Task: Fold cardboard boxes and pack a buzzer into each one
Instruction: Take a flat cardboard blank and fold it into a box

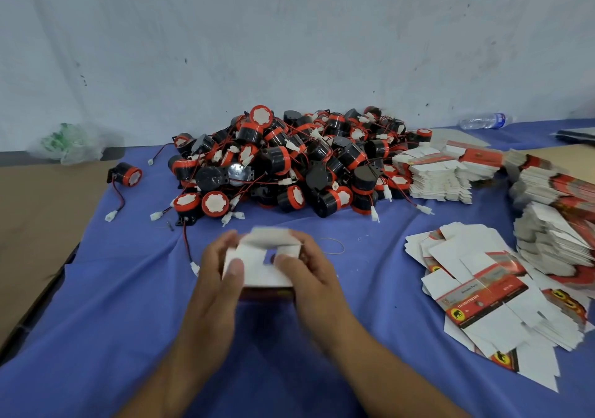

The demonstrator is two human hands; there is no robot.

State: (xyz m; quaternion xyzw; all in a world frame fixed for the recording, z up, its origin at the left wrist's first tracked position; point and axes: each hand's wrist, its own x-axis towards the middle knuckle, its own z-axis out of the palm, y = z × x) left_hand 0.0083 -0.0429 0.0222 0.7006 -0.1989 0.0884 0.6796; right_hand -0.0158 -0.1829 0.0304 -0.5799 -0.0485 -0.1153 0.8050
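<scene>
A person's left hand [219,272] grips a white box [257,274] from its nine o'clock side, thumb on the flap; the right hand [306,277] grips its three o'clock side; a buzzer pile [289,163] lies at twelve o'clock, flat boxes [476,288] at three o'clock

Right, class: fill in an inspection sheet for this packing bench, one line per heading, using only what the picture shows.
Surface: blue cloth, wrinkled.
Job's things: box with flaps partly folded; buzzer pile at the back; lone buzzer apart at left; flat box blanks fanned and stacked at right.
Clutter: rubber band beyond the box; plastic bag back left; water bottle lying back right.
Hands: left hand and right hand both hold the box, thumbs on its flaps.
Cables: red wires with white connectors trail from buzzers onto the cloth.
Surroundings: pale wall behind; brown cardboard sheet at left.
</scene>
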